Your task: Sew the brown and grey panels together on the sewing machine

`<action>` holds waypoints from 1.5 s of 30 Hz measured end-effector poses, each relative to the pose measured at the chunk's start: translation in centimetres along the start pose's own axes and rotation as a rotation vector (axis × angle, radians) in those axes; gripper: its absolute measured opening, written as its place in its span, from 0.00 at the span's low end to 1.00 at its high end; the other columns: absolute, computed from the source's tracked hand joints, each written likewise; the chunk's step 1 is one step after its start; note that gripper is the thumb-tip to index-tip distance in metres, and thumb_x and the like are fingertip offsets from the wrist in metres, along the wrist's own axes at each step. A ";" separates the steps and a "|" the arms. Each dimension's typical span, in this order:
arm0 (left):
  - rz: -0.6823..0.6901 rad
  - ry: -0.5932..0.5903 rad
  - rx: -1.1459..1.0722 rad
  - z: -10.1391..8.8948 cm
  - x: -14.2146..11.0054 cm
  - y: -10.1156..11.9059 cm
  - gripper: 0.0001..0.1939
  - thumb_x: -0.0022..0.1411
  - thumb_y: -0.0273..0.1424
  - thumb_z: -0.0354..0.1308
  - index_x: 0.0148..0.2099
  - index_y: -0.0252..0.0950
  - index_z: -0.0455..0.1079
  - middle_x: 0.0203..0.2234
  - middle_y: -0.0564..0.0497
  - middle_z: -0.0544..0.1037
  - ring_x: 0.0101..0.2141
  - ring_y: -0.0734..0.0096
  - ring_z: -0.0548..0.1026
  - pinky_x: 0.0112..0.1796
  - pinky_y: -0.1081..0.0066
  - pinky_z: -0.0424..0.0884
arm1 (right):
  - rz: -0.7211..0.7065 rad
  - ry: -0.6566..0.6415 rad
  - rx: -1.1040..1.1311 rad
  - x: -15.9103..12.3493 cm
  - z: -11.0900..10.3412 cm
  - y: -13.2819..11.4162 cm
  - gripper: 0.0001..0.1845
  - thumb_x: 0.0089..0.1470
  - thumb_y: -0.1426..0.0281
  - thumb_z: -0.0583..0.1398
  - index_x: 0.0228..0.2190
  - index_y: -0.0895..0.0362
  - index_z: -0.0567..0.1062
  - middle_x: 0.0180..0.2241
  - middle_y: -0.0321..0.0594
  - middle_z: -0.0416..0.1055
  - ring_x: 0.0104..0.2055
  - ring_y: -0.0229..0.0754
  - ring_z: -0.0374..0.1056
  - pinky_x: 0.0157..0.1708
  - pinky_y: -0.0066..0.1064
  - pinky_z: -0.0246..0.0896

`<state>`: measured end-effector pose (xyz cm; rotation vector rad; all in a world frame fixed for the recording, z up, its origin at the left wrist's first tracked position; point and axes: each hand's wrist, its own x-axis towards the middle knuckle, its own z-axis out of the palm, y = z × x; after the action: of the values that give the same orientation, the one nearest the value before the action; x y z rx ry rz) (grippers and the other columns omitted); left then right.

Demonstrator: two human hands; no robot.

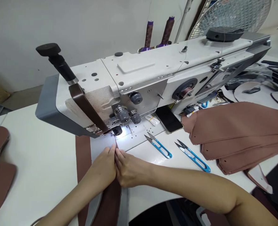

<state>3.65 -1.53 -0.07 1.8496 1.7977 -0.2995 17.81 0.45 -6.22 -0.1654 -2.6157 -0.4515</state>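
Your left hand [104,169] and right hand [131,171] meet just in front of the lit needle area of the sewing machine [139,67]. Each grip looks closed, with the fingers drawn together on the brown strip [109,205]; how firmly they pinch, I cannot tell. The strip passes between your hands on the table [45,163], its far end near the needle area. Your fingertips are also near there, so if they follow the strip too far while the machine runs, a finger could be hurt. If one hand pulls more than the other, the strip may turn and the stitches become crooked. Please mind also the blue snips [162,145]: they lie beside your right hand, and a careless sideways movement could meet their points.
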 end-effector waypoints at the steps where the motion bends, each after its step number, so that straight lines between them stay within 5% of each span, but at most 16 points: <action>1: 0.005 0.003 0.003 0.1 0.1 -0.1 0.31 0.59 0.15 0.38 0.66 0.24 0.49 0.54 0.36 0.68 0.52 0.63 0.70 0.54 0.64 0.64 | 0.002 -0.004 0.007 0.0 0.0 0.0 0.15 0.52 0.76 0.55 0.36 0.75 0.76 0.38 0.71 0.73 0.42 0.65 0.72 0.43 0.55 0.59; 11: -0.034 0.071 -0.024 -0.7 1.3 0.4 0.28 0.56 0.15 0.41 0.60 0.27 0.58 0.45 0.40 0.72 0.45 0.63 0.72 0.47 0.65 0.68 | 0.015 0.005 0.055 0.3 0.8 0.7 0.11 0.50 0.78 0.55 0.31 0.70 0.77 0.32 0.63 0.75 0.37 0.61 0.72 0.40 0.54 0.60; 22: 0.079 0.161 0.083 1.1 0.4 -0.5 0.25 0.62 0.17 0.37 0.58 0.25 0.62 0.44 0.39 0.71 0.44 0.60 0.70 0.46 0.64 0.69 | 0.001 -0.056 0.000 0.2 0.2 0.6 0.15 0.55 0.77 0.53 0.38 0.75 0.76 0.40 0.71 0.73 0.42 0.62 0.71 0.42 0.55 0.59; 33: 0.009 0.115 0.185 0.2 0.5 -1.8 0.31 0.62 0.19 0.39 0.67 0.32 0.52 0.42 0.43 0.69 0.44 0.60 0.69 0.46 0.64 0.67 | -0.008 -0.053 0.037 0.1 0.2 1.0 0.13 0.56 0.79 0.54 0.37 0.78 0.74 0.40 0.73 0.72 0.43 0.60 0.73 0.44 0.53 0.64; 45: 0.056 0.134 0.273 -0.4 -0.1 -0.9 0.26 0.62 0.17 0.40 0.60 0.29 0.63 0.41 0.41 0.72 0.43 0.59 0.70 0.46 0.61 0.68 | 0.015 -0.060 -0.015 0.4 0.3 1.7 0.13 0.57 0.79 0.53 0.36 0.74 0.75 0.38 0.66 0.75 0.41 0.59 0.73 0.41 0.51 0.63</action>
<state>2.71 -1.39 0.11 2.1498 1.8653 -0.4277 17.65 2.16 -5.76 -0.2064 -2.6688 -0.4685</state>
